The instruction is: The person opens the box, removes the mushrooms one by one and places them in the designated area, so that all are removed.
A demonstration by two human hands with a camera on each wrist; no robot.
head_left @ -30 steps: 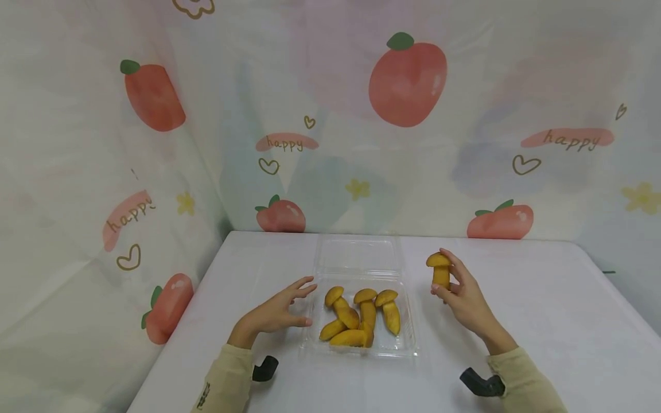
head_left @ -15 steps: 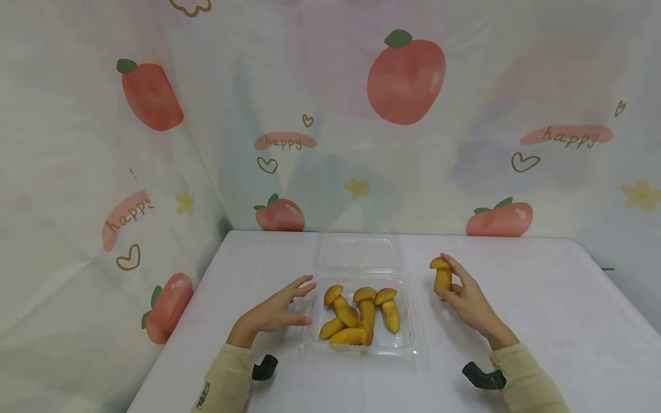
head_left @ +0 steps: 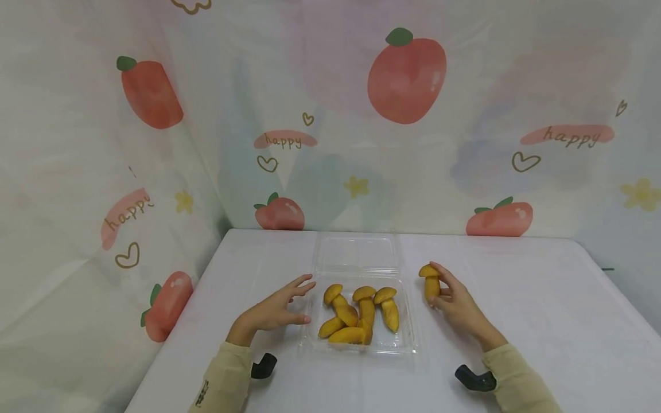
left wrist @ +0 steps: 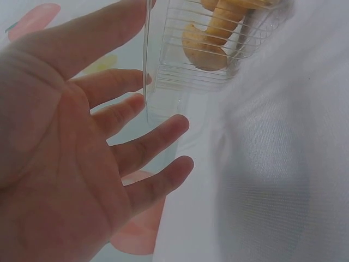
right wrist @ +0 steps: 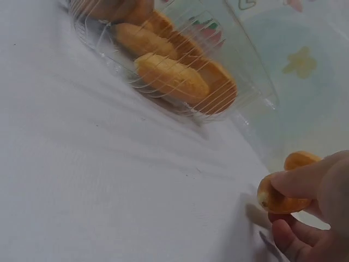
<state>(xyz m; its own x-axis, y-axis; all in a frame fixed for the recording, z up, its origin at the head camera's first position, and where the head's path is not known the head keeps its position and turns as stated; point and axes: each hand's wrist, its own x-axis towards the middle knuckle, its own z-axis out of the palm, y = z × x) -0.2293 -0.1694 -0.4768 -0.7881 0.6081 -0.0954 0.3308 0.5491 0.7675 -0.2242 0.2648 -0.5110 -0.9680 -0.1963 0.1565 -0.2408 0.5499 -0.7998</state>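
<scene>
A yellow-brown mushroom (head_left: 431,285) with a domed cap is pinched between the thumb and fingers of my right hand (head_left: 459,304), cap up, just right of the container. In the right wrist view the mushroom (right wrist: 278,197) shows its stem end towards the camera, over its shadow on the table. The clear plastic clamshell container (head_left: 384,347) holds several similar mushrooms (head_left: 391,315), some overlapping. At the container's left side my left hand (head_left: 273,310) spreads its fingers, with thumb and fingertips near the wall. The left wrist view shows this palm (left wrist: 60,158) bare.
The container's lid (head_left: 356,254) lies open towards the back of the white table (head_left: 542,298). Behind and to the left hangs a printed cloth (head_left: 320,86) with fruit drawings. A black curved piece (head_left: 475,378) sticks out at the right sleeve.
My right hand, with the mushroom, has come down and then shifted left towards the container. My left hand and the mushrooms in the container stay put.
</scene>
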